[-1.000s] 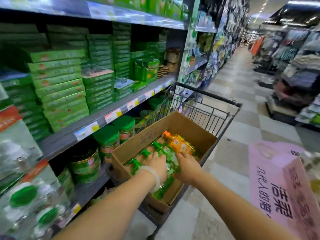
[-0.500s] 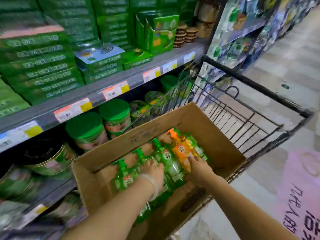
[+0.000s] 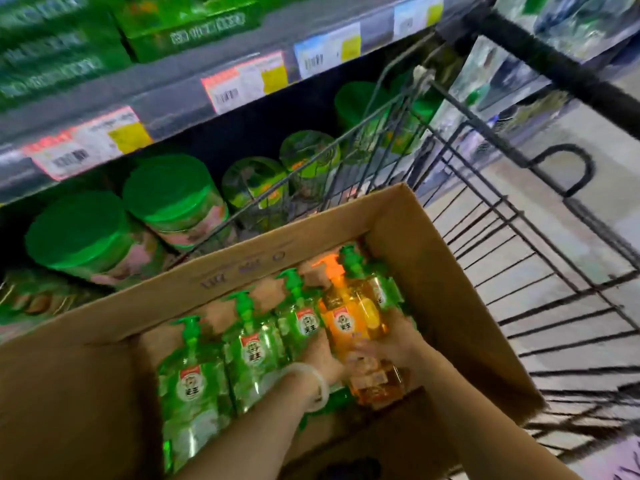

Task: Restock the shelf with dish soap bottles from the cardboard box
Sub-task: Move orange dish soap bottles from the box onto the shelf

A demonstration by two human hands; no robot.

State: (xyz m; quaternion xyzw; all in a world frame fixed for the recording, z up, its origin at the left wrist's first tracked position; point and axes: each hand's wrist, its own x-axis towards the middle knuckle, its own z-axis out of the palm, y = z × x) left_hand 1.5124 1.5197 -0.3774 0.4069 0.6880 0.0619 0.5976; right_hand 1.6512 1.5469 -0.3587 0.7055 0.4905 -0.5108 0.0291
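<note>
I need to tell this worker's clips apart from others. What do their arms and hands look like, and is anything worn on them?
Both forearms are bare, with no sleeves in view and no gloves. The left hand has a pale, whitish, smooth bangle around the wrist. The right hand shows no bracelet or watch. The fingers are too blurred to tell whether any rings are worn.

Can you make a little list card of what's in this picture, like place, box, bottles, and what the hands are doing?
place: shop aisle beside a shelf
box: open cardboard, in a wire cart
bottles: several green bottles and one orange bottle, lying in a row
left hand: on the bottles, grip unclear
right hand: holds the orange bottle
on shelf: green-lidded jars, price tags
</note>
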